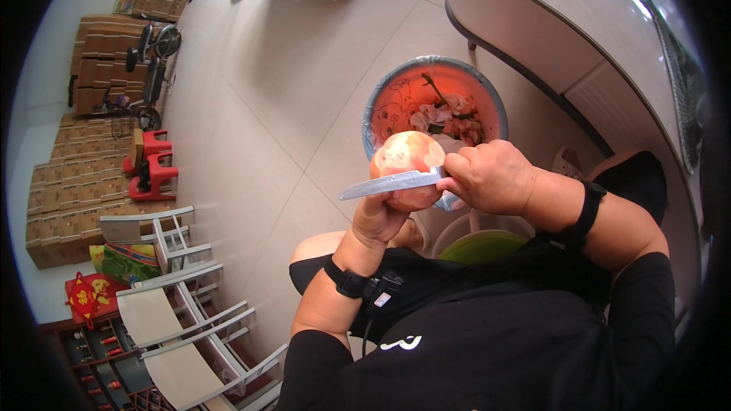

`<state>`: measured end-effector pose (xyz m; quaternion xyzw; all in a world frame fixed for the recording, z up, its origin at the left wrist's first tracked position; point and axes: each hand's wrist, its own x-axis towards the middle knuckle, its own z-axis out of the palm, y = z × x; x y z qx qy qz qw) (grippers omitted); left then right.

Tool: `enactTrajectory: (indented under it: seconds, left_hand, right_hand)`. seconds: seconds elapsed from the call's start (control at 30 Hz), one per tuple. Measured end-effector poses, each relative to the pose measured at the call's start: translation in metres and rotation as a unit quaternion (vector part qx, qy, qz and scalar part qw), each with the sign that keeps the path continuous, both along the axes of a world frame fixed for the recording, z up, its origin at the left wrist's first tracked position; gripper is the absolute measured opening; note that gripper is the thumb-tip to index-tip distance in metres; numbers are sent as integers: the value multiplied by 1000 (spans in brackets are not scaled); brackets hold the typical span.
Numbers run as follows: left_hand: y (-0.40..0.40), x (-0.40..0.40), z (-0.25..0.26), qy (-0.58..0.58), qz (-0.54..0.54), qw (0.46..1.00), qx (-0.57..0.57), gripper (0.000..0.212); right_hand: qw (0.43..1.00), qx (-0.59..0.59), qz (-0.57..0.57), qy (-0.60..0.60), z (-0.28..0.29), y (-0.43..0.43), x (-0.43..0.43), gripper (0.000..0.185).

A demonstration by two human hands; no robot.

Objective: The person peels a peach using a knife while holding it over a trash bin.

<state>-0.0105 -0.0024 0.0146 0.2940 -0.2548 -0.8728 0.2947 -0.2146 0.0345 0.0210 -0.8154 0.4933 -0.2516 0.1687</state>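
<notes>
My left hand (377,220) cups a large round pinkish-orange fruit or vegetable (408,148) from below. Its surface is patchy, with paler areas on top that look peeled. In my right hand (485,174) is the handle of a knife (388,184), mostly hidden by the fingers. The blade points left and crosses the front of the round piece; whether its edge is cutting in I cannot tell. Just beyond my hands stands a waste bin (385,88) with a red inside and a plastic liner. Peelings and crumpled scraps (451,117) lie in it, with a green stalk.
A pale tub with a green basin (485,246) sits between my legs. To the right runs a glossy-topped counter or table (565,28). Metal-framed chairs (171,319), red plastic stools (154,174), stacked cardboard boxes (74,194) and a two-wheeler (153,77) line the left side.
</notes>
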Motion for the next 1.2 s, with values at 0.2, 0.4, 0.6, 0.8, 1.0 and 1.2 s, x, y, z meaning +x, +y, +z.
enactTrajectory:
  seconds: [0.2,0.4,0.6,0.8,1.0,1.2]
  left_hand:
    - [0,-7,8,-20,7,1000,-7,83]
    - [6,-13,19,-19,-36,996,-80,86]
    - [2,-1,9,-20,17,999,-46,77]
    - [2,-3,9,-19,5,999,-48,74]
    - [1,0,3,-18,-17,999,-41,77]
    - [0,-4,7,-27,-16,998,-56,86]
  right_hand:
    - [998,46,-34,21,4,-4,-4,29]
    - [980,164,-99,-49,-6,-14,-9,32]
    - [997,42,-21,-66,10,1,1,27]
    - [998,41,-6,-38,11,2,2,28]
    - [998,48,-18,-47,6,2,0,28]
    - [994,83,-23,-71,6,3,-2,28]
